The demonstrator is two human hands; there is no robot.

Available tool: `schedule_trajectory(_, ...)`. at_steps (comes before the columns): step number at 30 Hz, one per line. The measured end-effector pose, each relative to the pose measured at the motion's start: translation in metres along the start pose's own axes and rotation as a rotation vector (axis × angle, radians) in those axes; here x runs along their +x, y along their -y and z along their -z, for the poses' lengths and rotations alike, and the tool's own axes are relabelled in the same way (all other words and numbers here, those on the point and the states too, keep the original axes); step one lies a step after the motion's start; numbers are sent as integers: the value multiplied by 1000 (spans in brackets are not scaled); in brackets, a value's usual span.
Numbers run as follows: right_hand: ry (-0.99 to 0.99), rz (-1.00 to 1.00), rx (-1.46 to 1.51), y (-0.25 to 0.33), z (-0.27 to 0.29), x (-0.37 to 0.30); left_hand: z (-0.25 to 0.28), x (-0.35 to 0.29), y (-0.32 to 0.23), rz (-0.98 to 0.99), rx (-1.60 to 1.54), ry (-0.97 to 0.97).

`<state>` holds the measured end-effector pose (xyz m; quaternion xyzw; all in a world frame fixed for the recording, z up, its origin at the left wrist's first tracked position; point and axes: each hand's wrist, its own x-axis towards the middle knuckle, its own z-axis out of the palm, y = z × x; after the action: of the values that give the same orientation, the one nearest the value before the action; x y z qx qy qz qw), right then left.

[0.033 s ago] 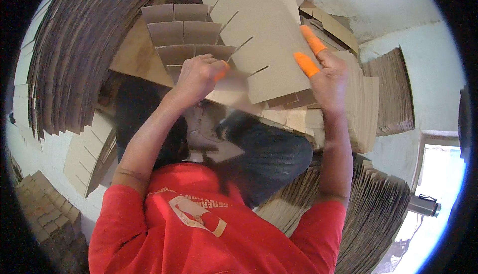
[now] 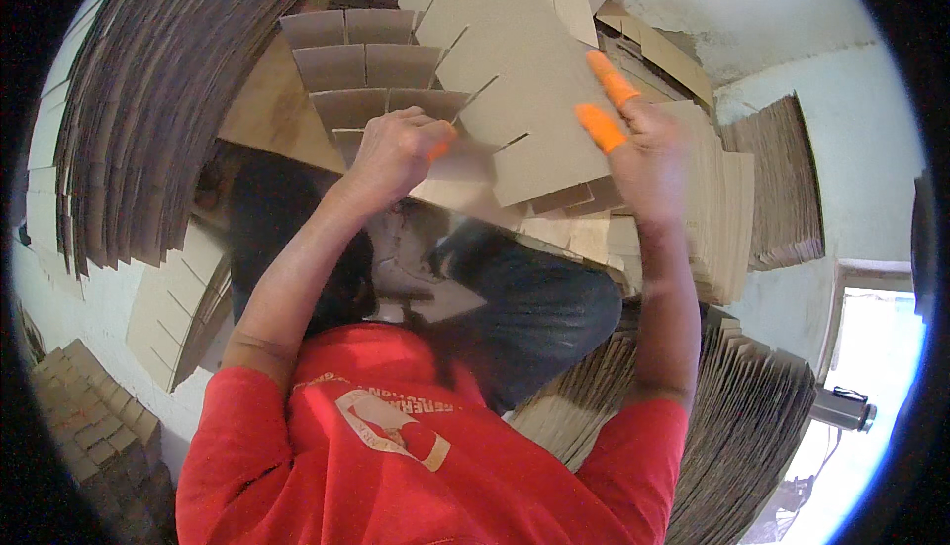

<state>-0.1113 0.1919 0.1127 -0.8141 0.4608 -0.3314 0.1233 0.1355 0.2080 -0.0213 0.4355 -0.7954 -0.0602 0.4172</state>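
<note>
A long tan cardboard sheet [image 2: 534,80] with slots along its left edge slants over the work surface. Below its left side stand several slotted cardboard strips [image 2: 381,104], upright in rows. My left hand [image 2: 401,154] is closed at the nearest strip, its thumb side against the cardboard; an orange finger cover shows there. Lying along the right edge of the long sheet, my right hand [image 2: 648,149] has two fingers in orange covers stretched out and apart. Its other fingers are blurred or hidden.
A tall stack of cardboard [image 2: 168,99] rises at the left. More cardboard piles stand at the right [image 2: 777,184] and lower right [image 2: 742,426]. Slotted sheets [image 2: 178,297] lean at the lower left. My knees [image 2: 534,297] are under the work surface's near edge.
My right hand has shifted slightly left, and the long sheet's slotted edge has slid a little left and down with it. My left hand stays in place.
</note>
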Motion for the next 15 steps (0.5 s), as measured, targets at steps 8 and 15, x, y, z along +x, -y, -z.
schedule_trajectory(8, 241, -68, -60, -4, -38, 1, -5, 0, 2, 26, 56, 7)
schedule_trajectory(15, 184, 104, -60, -3, -34, 2, -4, -1, 3, 35, 55, 41)
